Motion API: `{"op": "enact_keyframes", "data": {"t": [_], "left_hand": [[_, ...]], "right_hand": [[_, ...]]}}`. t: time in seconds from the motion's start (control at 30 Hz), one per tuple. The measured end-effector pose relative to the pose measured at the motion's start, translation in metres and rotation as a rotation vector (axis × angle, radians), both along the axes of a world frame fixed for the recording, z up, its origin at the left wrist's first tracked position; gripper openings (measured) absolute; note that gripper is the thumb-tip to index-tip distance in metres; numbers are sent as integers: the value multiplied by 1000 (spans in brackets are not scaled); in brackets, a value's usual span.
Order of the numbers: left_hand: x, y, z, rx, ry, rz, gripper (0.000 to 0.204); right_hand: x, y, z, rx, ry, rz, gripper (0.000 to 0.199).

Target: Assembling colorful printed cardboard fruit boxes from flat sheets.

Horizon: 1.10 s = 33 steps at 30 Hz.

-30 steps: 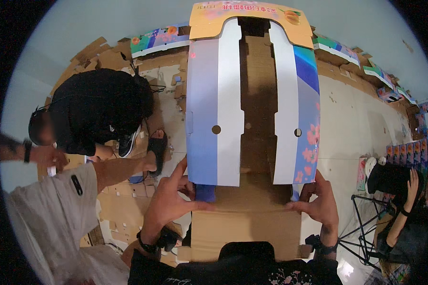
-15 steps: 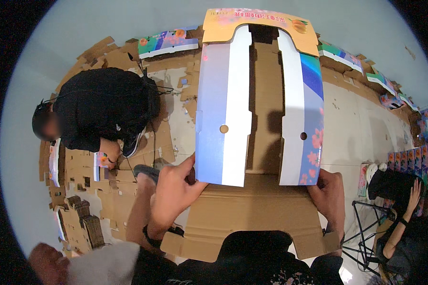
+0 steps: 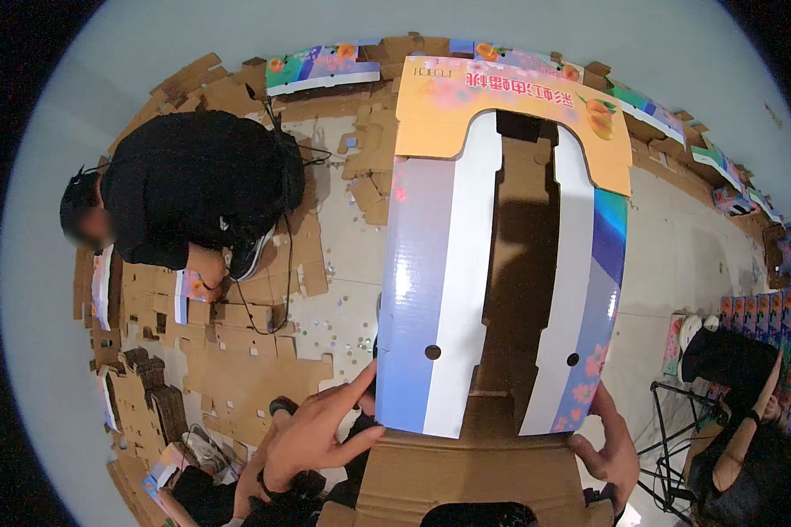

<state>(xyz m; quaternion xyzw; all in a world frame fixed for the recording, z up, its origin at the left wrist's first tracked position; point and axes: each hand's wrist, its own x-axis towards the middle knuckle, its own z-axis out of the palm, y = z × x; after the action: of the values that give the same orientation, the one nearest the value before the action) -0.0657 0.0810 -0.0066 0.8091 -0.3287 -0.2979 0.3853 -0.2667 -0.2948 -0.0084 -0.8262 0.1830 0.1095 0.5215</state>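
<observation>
I hold up a large die-cut cardboard box blank (image 3: 501,255) with glossy blue-and-white side panels, an orange top band and a brown inner face. My left hand (image 3: 312,435) has its fingers spread against the blank's lower left edge, thumb under the blue panel. Gripping the lower right corner is my right hand (image 3: 611,448), below the floral panel. A brown flap (image 3: 466,479) folds toward me at the bottom.
A person in black (image 3: 193,189) crouches at the left over cardboard pieces (image 3: 237,351) on the floor. Printed blanks (image 3: 325,68) line the far wall. Another person (image 3: 747,413) sits at the right beside a metal stand (image 3: 677,439) and stacked colourful cartons (image 3: 765,307).
The blank has tilted and shifted right and nearer. My left hand has opened wider on its lower left edge. The white-sleeved arm at the lower left is gone from view.
</observation>
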Motion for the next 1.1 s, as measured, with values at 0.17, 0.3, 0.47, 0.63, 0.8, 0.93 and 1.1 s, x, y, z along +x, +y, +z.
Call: {"op": "enact_keyframes", "data": {"t": [0.17,0.3,0.47,0.63,0.8,0.93,1.1], "left_hand": [[-7,13,14,-79,-234,-45,87],[-4,1,14,35,-311,-136,73],[17,-22,-23,-444,-414,20,70],[3,-32,-36,-547,-56,296,96],[5,-54,-27,-432,-88,441,89],[12,-64,-18,-277,-291,394,70],[9,-63,-19,-348,-255,400,62]], "right_hand": [[-21,-1,-1,-297,-161,135,91],[1,-18,-55,79,-105,-188,92],[-6,-4,-65,-143,-469,-206,52],[5,17,-27,-173,-401,-339,61],[41,26,-23,-231,-399,-445,61],[57,27,-23,-389,-461,-331,64],[66,36,-27,-220,-560,-500,52]]}}
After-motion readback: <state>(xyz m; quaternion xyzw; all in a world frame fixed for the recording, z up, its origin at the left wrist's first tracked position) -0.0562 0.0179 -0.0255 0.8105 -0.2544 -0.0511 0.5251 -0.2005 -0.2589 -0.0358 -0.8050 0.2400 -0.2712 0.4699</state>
